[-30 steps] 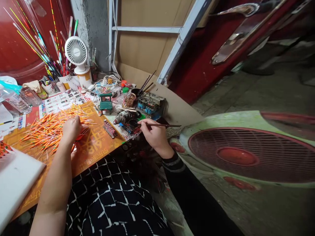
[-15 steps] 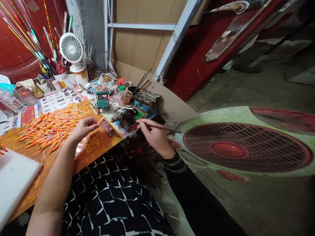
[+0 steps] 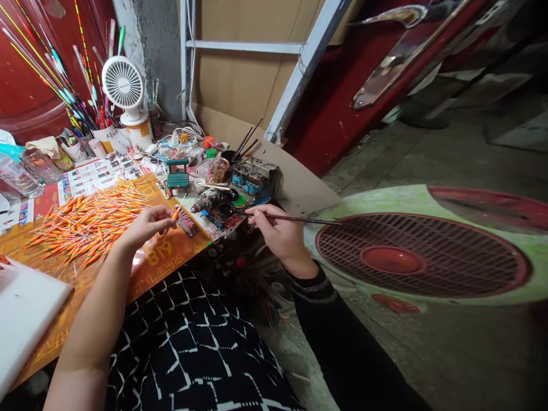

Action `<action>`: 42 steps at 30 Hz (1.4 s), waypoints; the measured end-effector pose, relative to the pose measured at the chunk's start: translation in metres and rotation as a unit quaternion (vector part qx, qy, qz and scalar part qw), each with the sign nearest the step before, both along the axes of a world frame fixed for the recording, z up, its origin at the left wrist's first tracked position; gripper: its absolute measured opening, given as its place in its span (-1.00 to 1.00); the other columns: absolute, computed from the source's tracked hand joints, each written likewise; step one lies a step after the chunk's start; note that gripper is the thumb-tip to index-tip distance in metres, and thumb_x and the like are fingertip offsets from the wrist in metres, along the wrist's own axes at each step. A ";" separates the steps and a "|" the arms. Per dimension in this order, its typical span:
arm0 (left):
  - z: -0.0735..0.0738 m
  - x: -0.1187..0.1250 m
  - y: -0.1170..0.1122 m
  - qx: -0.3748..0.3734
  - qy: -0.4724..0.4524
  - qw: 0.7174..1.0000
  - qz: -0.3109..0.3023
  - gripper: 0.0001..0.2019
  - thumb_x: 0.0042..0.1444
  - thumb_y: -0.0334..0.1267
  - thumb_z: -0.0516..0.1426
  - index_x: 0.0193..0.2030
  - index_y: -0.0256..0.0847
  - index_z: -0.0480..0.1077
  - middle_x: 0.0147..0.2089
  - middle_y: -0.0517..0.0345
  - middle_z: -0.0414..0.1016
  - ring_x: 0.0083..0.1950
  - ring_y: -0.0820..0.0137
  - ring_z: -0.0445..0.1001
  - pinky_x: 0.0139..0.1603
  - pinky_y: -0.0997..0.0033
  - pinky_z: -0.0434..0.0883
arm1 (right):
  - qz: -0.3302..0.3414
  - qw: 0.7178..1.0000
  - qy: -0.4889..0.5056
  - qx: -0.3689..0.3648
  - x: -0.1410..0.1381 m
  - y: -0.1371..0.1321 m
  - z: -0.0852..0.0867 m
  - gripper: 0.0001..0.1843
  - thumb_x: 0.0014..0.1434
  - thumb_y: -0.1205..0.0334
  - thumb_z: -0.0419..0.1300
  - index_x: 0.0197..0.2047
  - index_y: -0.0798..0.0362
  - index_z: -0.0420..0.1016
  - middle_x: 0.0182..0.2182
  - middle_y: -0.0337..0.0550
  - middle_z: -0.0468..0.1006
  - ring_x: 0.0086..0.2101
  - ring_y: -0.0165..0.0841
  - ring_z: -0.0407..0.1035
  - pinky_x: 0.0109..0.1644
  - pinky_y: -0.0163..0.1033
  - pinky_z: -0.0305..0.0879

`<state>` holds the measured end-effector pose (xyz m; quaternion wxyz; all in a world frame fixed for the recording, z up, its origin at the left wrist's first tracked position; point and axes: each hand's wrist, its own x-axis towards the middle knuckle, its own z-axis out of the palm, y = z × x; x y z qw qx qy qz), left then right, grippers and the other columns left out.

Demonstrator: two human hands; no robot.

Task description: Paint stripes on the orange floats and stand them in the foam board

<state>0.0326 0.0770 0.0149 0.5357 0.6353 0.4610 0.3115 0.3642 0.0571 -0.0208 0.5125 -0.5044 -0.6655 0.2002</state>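
Observation:
My left hand (image 3: pixel 153 224) pinches a small orange fishing float (image 3: pixel 176 215) between thumb and fingertips, its thin pale stem pointing up. A heap of similar orange floats (image 3: pixel 92 220) with green ends lies on the table to the left of that hand. My right hand (image 3: pixel 280 234) holds a slim dark paintbrush (image 3: pixel 306 219) in a pencil grip, the handle pointing right. The brush tip is at the right edge of a small black paint pot (image 3: pixel 225 211); whether it touches the pot I cannot tell. A paint-stained block (image 3: pixel 187 221) lies just right of the held float.
A small white fan (image 3: pixel 124 83) stands at the back near a bundle of long floats. A tiny green chair (image 3: pixel 177 174) and a cup of brushes (image 3: pixel 230 156) sit beyond the paints. A white foam block (image 3: pixel 32 319) is at front left; a large green fan (image 3: pixel 394 260) stands right.
My right hand has moved slightly right and down, drawing the brush back from the paint pot. My left hand has tilted the float more upright and shifted slightly right.

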 end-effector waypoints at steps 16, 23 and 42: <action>-0.003 -0.009 0.002 -0.022 0.014 0.998 -0.053 -0.68 0.11 -0.03 0.30 -0.29 -0.31 0.49 -0.41 0.16 0.51 -0.47 0.56 0.37 -0.45 0.54 0.28 | 0.004 0.989 0.139 -0.048 -0.011 0.010 -0.018 -0.58 0.35 -0.12 0.15 -0.14 0.05 0.64 -0.47 -0.20 0.57 -0.51 -0.43 0.35 -0.42 -0.33 0.29; -0.004 -0.012 0.003 -0.037 0.039 0.996 -0.064 -0.67 0.07 -0.04 0.31 -0.20 -0.29 0.50 -0.41 0.17 0.51 -0.47 0.55 0.37 -0.48 0.55 0.24 | -0.048 0.989 0.133 -0.050 -0.005 0.009 -0.019 -0.56 0.34 -0.13 0.16 -0.15 0.07 0.65 -0.47 -0.17 0.60 -0.53 -0.44 0.38 -0.43 -0.35 0.30; -0.012 -0.023 0.008 -0.059 0.065 0.995 -0.044 -0.65 0.05 0.01 0.31 -0.34 -0.30 0.48 -0.48 0.20 0.42 -0.52 0.57 0.30 -0.52 0.56 0.17 | 0.011 0.999 0.035 0.002 0.000 -0.008 -0.014 -0.71 0.37 0.04 0.12 -0.14 -0.01 0.61 -0.31 -0.16 0.63 -0.32 -0.32 0.52 -0.17 -0.19 0.46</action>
